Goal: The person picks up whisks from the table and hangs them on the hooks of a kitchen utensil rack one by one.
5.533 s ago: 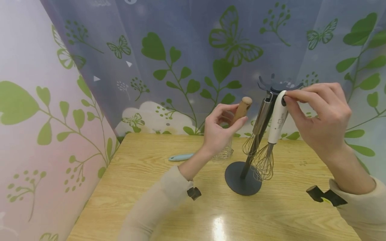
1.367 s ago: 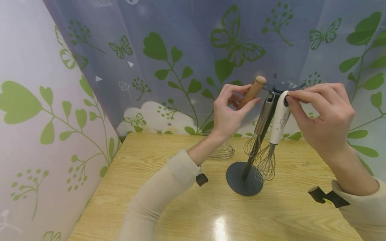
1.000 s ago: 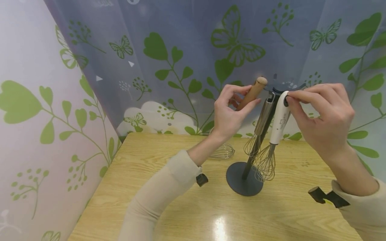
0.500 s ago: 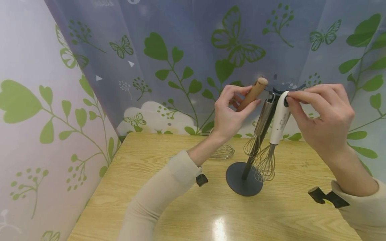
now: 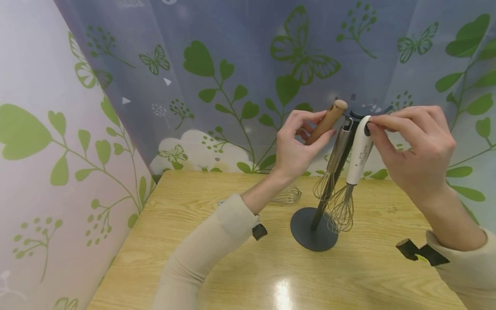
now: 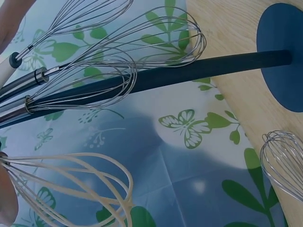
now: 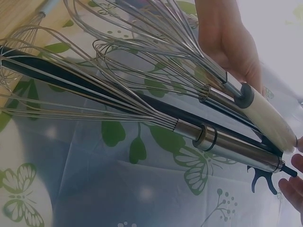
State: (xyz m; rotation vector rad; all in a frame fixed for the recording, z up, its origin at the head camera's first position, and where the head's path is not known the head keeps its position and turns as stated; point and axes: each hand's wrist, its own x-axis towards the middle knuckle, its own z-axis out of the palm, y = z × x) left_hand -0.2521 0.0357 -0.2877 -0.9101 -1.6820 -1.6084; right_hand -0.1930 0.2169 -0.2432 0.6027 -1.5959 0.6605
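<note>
My left hand (image 5: 296, 144) holds a whisk by its wooden handle (image 5: 327, 122), tilted, just left of the black stand's top. In the left wrist view, its cream-coloured loops (image 6: 90, 184) hang at the lower left. My right hand (image 5: 416, 150) pinches the upper end of a white-handled whisk (image 5: 359, 153) close to the stand's hook rack (image 5: 381, 112). Whether that whisk's hole sits on a hook is hidden by the fingers. A steel-handled whisk (image 5: 339, 150) hangs beside it; the right wrist view shows two steel handles, the nearer one (image 7: 241, 150) lowest.
The stand's round black base (image 5: 306, 234) rests on the wooden table (image 5: 248, 262). Behind my left forearm lies another wire whisk (image 5: 288, 194), its light-blue handle (image 7: 49, 6) visible in the right wrist view. A patterned curtain (image 5: 232, 64) rises behind the table.
Since the earliest frame, my left hand has moved right and upward with the wooden-handled whisk, closer to the rack. Over the last second it shifts slightly right. My right hand stays at the white handle.
</note>
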